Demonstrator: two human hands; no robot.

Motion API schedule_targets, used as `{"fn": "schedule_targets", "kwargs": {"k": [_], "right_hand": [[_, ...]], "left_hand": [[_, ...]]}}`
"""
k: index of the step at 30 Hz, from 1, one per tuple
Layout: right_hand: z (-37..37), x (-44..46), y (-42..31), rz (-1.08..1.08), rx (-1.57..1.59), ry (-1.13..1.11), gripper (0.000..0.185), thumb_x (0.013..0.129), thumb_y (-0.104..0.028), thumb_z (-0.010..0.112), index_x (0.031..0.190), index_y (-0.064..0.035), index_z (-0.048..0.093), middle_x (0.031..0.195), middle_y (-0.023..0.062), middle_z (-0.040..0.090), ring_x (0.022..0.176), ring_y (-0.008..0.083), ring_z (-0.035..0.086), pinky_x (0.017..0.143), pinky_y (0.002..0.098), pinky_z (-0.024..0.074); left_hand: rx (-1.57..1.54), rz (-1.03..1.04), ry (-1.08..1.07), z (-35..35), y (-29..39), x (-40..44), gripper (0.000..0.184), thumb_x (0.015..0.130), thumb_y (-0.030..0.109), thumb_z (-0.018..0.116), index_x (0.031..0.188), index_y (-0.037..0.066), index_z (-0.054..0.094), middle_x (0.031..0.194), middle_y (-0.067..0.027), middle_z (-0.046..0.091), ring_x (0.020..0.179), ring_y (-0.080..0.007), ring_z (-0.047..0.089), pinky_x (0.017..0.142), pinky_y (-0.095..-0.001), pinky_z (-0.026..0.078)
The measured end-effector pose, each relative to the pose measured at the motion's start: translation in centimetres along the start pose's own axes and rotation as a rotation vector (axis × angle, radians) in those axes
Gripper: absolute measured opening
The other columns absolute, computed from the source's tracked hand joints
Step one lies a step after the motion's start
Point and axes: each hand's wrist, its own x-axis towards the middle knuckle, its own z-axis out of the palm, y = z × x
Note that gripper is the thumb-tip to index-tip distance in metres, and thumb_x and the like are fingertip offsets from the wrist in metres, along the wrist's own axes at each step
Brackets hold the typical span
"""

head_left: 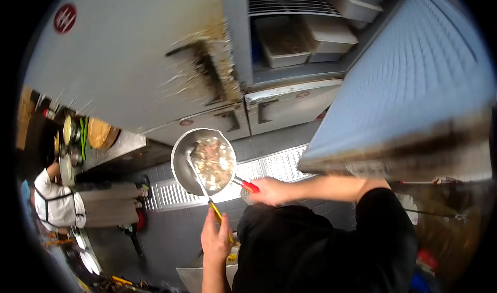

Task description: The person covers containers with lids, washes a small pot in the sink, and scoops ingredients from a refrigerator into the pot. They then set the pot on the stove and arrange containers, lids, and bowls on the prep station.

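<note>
A round metal saucepan (177,170) is held out in front of me, with a chopped, pale and brownish food mixture (213,161) inside. My right hand (272,191) is closed around the saucepan's red handle (249,187). In my left hand (215,239) is a metal ladle (202,182) with a yellow handle, fingers wrapped round it. The ladle's head rests inside the pan at the left edge of the food; motion blur softens its exact shape.
Ahead stands a grey fridge (129,60) with worn handles. Its right door (409,81) hangs open beside my right arm, showing shelved tubs (284,44). A metal floor grate (282,163) crosses below. Left, a co-worker (93,205) stands by a counter (121,151) with wooden boards.
</note>
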Motion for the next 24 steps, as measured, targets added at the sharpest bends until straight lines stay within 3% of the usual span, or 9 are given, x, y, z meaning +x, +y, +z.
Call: {"fn": "schedule_targets", "kwargs": {"k": [3, 7, 9, 11, 14, 18, 21, 24], "right_hand": [[0.1, 7.1, -2.2, -0.104, -0.042, -0.190, 0.024, 0.096, -0.025, 0.065, 0.100, -0.0020, 0.057, 0.066, 0.0059, 0.060, 0.050, 0.0153, 0.059, 0.047, 0.0316, 0.0479], [3.2, 12.1, -1.9, 0.025, 0.189, -0.318, 0.019, 0.099, -0.021, 0.065, 0.105, -0.0056, 0.056, 0.064, 0.0007, 0.052, 0.049, 0.0095, 0.050, 0.044, 0.0272, 0.0410], [5.2, 13.3, -1.0, 0.099, 0.214, -0.262, 0.017, 0.100, -0.020, 0.065, 0.102, -0.0068, 0.054, 0.064, -0.0005, 0.050, 0.048, 0.0084, 0.047, 0.043, 0.0260, 0.0399], [6.9, 14.0, 0.6, 0.074, 0.297, -0.195, 0.016, 0.100, -0.019, 0.064, 0.100, -0.0077, 0.053, 0.063, -0.0011, 0.049, 0.048, 0.0082, 0.046, 0.043, 0.0256, 0.0403], [7.6, 14.4, 3.6, 0.118, 0.389, -0.103, 0.008, 0.102, -0.015, 0.056, 0.104, -0.0074, 0.055, 0.064, -0.0016, 0.051, 0.047, 0.0082, 0.047, 0.042, 0.0253, 0.0402], [5.3, 12.9, 6.0, 0.148, 0.431, 0.046, 0.008, 0.102, -0.012, 0.054, 0.108, -0.0069, 0.057, 0.064, -0.0012, 0.052, 0.046, 0.0075, 0.047, 0.041, 0.0247, 0.0395], [2.0, 10.4, 7.6, 0.192, 0.454, 0.141, 0.010, 0.102, -0.012, 0.055, 0.109, -0.0062, 0.058, 0.063, -0.0011, 0.051, 0.044, 0.0079, 0.045, 0.041, 0.0246, 0.0388], [-1.4, 7.9, 8.7, 0.235, 0.438, 0.185, 0.011, 0.100, -0.009, 0.053, 0.109, -0.0055, 0.058, 0.061, -0.0009, 0.050, 0.043, 0.0091, 0.045, 0.040, 0.0257, 0.0382]], "left_hand": [[0.098, -0.119, 0.057, -0.7, -3.3, -1.4, 0.043, 0.079, 0.002, 0.071, 0.122, -0.001, 0.065, 0.135, -0.0385, 0.051, 0.115, -0.0508, 0.061, 0.090, -0.0489, 0.057], [0.061, -0.187, 0.070, 0.0, -6.9, -1.7, 0.042, 0.080, 0.000, 0.068, 0.122, -0.004, 0.064, 0.133, -0.0392, 0.052, 0.113, -0.0514, 0.062, 0.092, -0.0495, 0.056], [-0.009, -0.208, -0.010, 1.7, -8.1, -1.1, 0.041, 0.083, 0.002, 0.062, 0.123, -0.007, 0.061, 0.133, -0.0390, 0.050, 0.116, -0.0511, 0.059, 0.097, -0.0519, 0.053], [-0.029, -0.192, -0.054, 4.0, -9.0, -0.4, 0.044, 0.080, 0.002, 0.068, 0.124, -0.004, 0.063, 0.135, -0.0365, 0.051, 0.119, -0.0494, 0.059, 0.097, -0.0494, 0.053], [-0.094, -0.144, -0.171, 7.7, -9.1, 1.6, 0.043, 0.086, 0.007, 0.059, 0.127, -0.006, 0.057, 0.140, -0.0370, 0.045, 0.122, -0.0489, 0.054, 0.106, -0.0500, 0.047], [-0.096, -0.020, -0.260, 12.2, -7.6, 4.4, 0.046, 0.089, 0.009, 0.055, 0.133, -0.005, 0.053, 0.143, -0.0361, 0.041, 0.123, -0.0467, 0.055, 0.110, -0.0491, 0.045], [-0.168, 0.072, -0.279, 14.0, -5.5, 7.0, 0.052, 0.085, 0.004, 0.059, 0.135, -0.006, 0.051, 0.142, -0.0361, 0.043, 0.124, -0.0477, 0.053, 0.108, -0.0496, 0.046], [-0.202, 0.176, -0.332, 14.7, -3.5, 10.1, 0.064, 0.084, 0.002, 0.059, 0.147, 0.002, 0.044, 0.146, -0.0339, 0.039, 0.125, -0.0464, 0.053, 0.109, -0.0491, 0.045]]}}
